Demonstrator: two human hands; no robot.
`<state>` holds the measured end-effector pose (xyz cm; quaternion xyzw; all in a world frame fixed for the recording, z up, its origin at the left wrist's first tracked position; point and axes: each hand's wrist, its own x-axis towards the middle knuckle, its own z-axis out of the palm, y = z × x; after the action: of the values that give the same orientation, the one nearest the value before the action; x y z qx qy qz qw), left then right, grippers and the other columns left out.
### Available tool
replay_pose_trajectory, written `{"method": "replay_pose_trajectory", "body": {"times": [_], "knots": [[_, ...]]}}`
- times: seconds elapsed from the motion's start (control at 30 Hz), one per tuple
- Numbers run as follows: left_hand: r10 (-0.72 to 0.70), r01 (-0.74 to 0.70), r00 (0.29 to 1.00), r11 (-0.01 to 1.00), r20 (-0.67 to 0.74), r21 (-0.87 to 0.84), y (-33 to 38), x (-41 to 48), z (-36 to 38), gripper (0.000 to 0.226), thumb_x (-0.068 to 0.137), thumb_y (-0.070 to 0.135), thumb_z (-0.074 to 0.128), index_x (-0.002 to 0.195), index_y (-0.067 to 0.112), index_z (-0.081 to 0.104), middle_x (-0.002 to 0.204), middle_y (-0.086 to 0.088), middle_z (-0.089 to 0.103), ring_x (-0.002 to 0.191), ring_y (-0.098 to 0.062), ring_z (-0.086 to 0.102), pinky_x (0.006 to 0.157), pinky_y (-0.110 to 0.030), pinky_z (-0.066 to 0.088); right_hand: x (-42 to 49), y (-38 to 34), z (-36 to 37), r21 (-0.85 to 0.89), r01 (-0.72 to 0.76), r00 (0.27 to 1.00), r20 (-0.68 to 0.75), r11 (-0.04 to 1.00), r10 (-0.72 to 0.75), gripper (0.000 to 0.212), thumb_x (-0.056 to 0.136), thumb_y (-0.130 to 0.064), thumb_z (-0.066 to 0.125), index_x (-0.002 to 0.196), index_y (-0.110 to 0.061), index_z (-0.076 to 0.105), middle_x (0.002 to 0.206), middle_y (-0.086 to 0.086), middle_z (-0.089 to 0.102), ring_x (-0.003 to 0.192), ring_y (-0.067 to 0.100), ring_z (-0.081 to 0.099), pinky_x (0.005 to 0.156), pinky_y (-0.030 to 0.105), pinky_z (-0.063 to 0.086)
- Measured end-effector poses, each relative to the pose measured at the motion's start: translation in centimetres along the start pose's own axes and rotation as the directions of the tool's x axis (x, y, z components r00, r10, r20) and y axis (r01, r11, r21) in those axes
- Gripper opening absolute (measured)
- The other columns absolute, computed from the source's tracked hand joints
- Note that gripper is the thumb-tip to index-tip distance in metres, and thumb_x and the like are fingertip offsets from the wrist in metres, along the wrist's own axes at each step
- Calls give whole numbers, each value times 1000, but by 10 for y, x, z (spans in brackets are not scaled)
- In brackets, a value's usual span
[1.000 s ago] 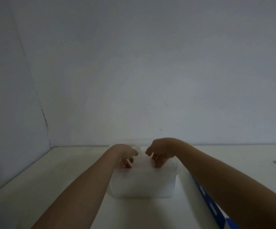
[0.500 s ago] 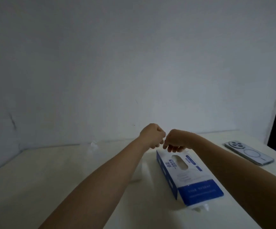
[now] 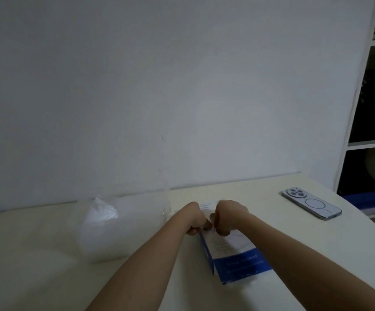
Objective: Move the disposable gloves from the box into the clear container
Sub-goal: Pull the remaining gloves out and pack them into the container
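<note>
A: Hands, pls?
B: Both over the far end of the box (image 3: 233, 252). Left hand (image 3: 196, 221) and right hand (image 3: 229, 217) are knuckles-up, fingers curled under, nearly touching each other.
A: Holding anything?
B: Can't tell. There's a pale scrap btwn them, poss. glove film, but the light's dim and the fingers hide it.
A: Box position?
B: Lying flat on the table (image 3: 47, 265), blue-and-white, long side running away from the person, blue band at the near end. Right forearm crosses over its right edge.
A: Container?
B: Clear container (image 3: 125, 234) stands left of the box, just beside the left forearm. Walls are hard to make out against the table.
A: Gloves?
B: A crumpled white heap of gloves (image 3: 102, 212) sits in the container, toward its left side, peak poking up. Any inside the box are out of sight.
A: Other stuff?
B: Phone (image 3: 311, 205) face-down near the table's right edge, well apart from the box. Shelf unit (image 3: 361, 142) at far right. Plain wall (image 3: 182, 86) behind.
</note>
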<state>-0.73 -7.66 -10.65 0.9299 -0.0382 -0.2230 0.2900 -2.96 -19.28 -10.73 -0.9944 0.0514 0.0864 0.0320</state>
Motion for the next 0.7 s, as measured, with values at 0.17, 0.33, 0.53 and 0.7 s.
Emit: {"method": "replay_pose_trajectory", "body": {"times": [0.17,0.33,0.53,0.7], "knots": [[21,-20,1000,999,11,-41,0,0,-2,21,86,14,71,90,8,51,69,-7,51,49,-15,39,39,-19,32,7,12,-6,349,45,999,-41,936,-33,10,80,-18,67,84,-9,66,76,3,60,65,16,55,59,26,50],[34,-33,999,998,17,-58,2,-7,-2,17,87,13,69,89,8,53,67,-7,51,48,-14,40,39,-19,32,5,24,-35,854,279,922,-366,439,126,18,92,-14,42,75,-9,46,78,9,48,67,19,43,60,30,37],[104,-124,992,930,-74,-346,13,-27,-15,19,100,6,35,87,4,49,68,-10,50,51,-18,46,45,-24,42,-3,20,-58,929,314,930,-342,196,134,24,89,-7,35,67,-14,34,69,2,38,62,15,33,54,25,29],[89,-319,936,627,-342,-711,30,-46,-51,33,99,14,31,80,6,57,73,-14,62,54,-23,59,47,-28,53,0,11,-59,921,354,921,-374,162,112,16,94,-12,37,85,-7,49,80,8,50,71,18,45,59,27,38]]}}
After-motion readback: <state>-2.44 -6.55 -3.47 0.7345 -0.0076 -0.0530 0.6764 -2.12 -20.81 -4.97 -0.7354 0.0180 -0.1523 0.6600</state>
